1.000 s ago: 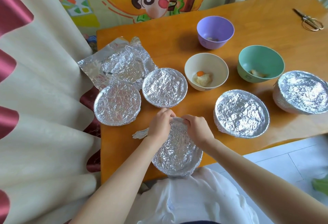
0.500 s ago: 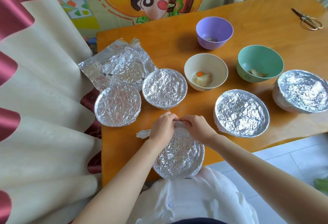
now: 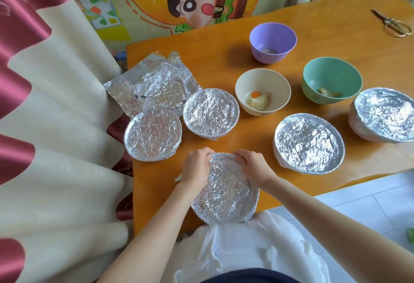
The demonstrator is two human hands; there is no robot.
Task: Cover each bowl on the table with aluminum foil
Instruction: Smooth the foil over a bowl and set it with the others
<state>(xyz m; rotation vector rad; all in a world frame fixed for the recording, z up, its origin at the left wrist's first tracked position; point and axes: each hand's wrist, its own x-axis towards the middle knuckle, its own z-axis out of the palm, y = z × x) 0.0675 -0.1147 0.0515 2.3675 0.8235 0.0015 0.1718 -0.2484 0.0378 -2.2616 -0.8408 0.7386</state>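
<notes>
View looking down from a person's head at an orange wooden table. At the near edge, just in front of the person's white shirt, sits the nearest bowl, its top wrapped in crinkled aluminum foil. Both hands are on its far rim. The left hand has its fingers curled close together over the far left part of the rim, pinching the foil edge down. The right hand does the same on the far right part, and its fingertips are tucked under and hidden. A small foil scrap lies on the table just left of the left wrist. Four more foil-covered bowls stand farther out. One bowl is at the left edge and another is just right of it. A third is to the right of the hands, and a fourth is at the far right. Loose crumpled foil sheets lie at the far left, partly behind the two left bowls. Three bowls are uncovered, each with a little food inside. These are a cream bowl in the middle, a green bowl to its right and a purple bowl farther back. Scissors lie at the far right corner. A cream and dark red curtain fills the left side.
</notes>
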